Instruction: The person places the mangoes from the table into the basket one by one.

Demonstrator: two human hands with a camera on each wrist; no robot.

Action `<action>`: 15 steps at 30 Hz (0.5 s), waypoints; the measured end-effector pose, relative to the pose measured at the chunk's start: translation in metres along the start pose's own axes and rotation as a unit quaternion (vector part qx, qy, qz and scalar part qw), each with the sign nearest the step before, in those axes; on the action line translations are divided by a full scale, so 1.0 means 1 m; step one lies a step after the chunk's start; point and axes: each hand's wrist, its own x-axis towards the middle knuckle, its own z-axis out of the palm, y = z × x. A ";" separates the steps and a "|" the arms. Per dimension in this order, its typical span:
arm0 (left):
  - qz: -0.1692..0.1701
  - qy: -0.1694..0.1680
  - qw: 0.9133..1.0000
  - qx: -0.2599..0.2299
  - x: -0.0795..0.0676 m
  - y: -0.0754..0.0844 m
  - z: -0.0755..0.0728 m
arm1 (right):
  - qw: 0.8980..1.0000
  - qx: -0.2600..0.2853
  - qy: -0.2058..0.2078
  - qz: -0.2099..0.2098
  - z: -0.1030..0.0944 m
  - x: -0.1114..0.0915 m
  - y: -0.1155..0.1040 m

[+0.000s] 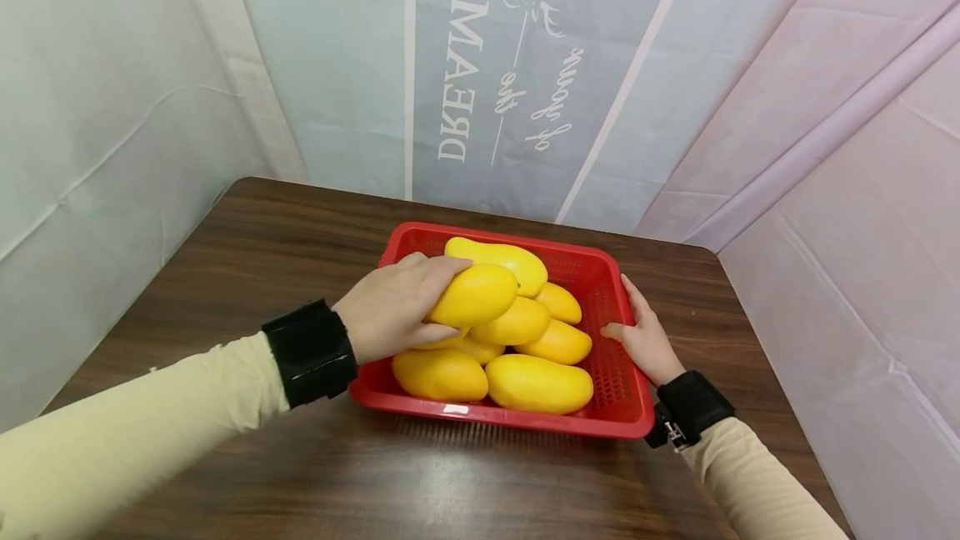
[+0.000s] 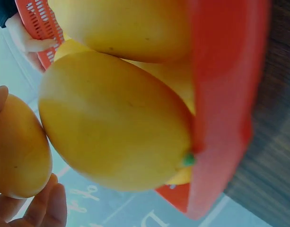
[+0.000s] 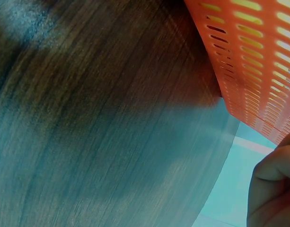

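Note:
A red plastic basket (image 1: 517, 417) with slotted walls holds several yellow mangoes (image 1: 540, 383), heaped on one another. My left hand (image 1: 397, 302) grips one mango (image 1: 474, 295) on top of the heap, thumb on the near side and fingers over the far side. In the left wrist view this held mango (image 2: 19, 146) sits beside a larger-looking one with a green stem tip (image 2: 188, 159). With my right hand (image 1: 647, 342) I hold the basket's right rim, thumb inside and fingers outside. The right wrist view shows curled fingers (image 3: 275, 182) beside the slotted wall (image 3: 251, 52).
The basket stands on a dark wood-grain table (image 1: 285, 248), near its back edge. Behind hangs a grey-blue cloth (image 1: 517, 65) with mirrored lettering. Pale cloth walls (image 1: 112, 107) close in both sides. Each wrist wears a black band (image 1: 311, 352).

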 end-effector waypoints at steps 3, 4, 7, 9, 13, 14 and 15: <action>0.019 0.002 1.000 0.014 0.003 0.004 0.003 | 1.000 0.000 0.000 -0.001 0.000 0.000 0.000; 0.025 0.002 1.000 0.018 0.004 0.005 0.004 | 1.000 0.000 0.000 -0.001 0.000 0.000 0.000; 0.041 0.003 0.999 0.035 0.007 0.008 0.007 | 1.000 -0.001 0.000 -0.002 0.000 0.000 0.000; 0.045 0.002 0.998 0.048 0.009 0.011 0.009 | 1.000 -0.002 0.001 -0.003 0.000 0.000 0.000; 0.049 -0.003 0.996 0.073 0.015 0.017 0.011 | 1.000 -0.002 0.001 -0.002 0.000 0.000 0.000; 0.049 -0.005 0.996 0.075 0.016 0.019 0.012 | 1.000 -0.002 0.001 -0.001 0.000 0.000 0.000; 0.049 -0.008 0.996 0.077 0.018 0.020 0.012 | 1.000 -0.002 0.000 -0.001 0.000 0.000 0.000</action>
